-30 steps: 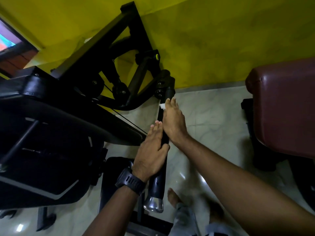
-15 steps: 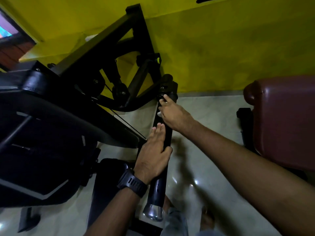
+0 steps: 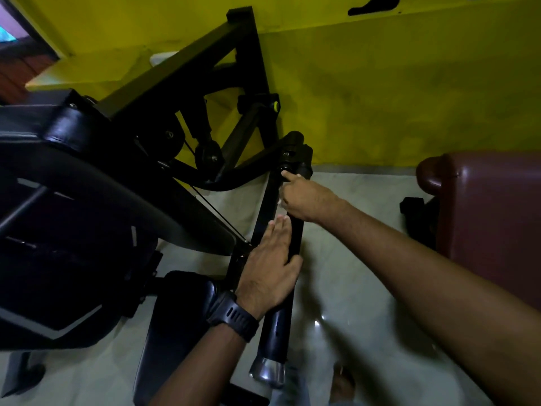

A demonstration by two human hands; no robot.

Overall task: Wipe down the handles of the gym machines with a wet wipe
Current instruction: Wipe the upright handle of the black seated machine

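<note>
A long black machine handle point(image 3: 276, 329) slopes from a pivot joint point(image 3: 292, 155) down to a silver end cap point(image 3: 268, 372). My left hand point(image 3: 268, 273), with a black watch on its wrist, lies on the middle of the handle. Its fingers are straight along the handle and its thumb is hooked over it. My right hand point(image 3: 304, 197) wraps the upper part of the handle just below the joint, with the index finger stretched toward the joint. A small white edge of the wet wipe point(image 3: 280, 201) shows under this hand.
The machine's black frame point(image 3: 243, 68) and black padded seat point(image 3: 96, 206) fill the left side. A maroon padded bench point(image 3: 494, 224) stands at the right. A yellow wall point(image 3: 380, 92) runs behind, with pale tiled floor point(image 3: 351, 303) below. My foot point(image 3: 344, 382) shows at the bottom.
My right hand has slid up the handle with the wipe, from just above my left hand to just below the joint. My left hand stays in place.
</note>
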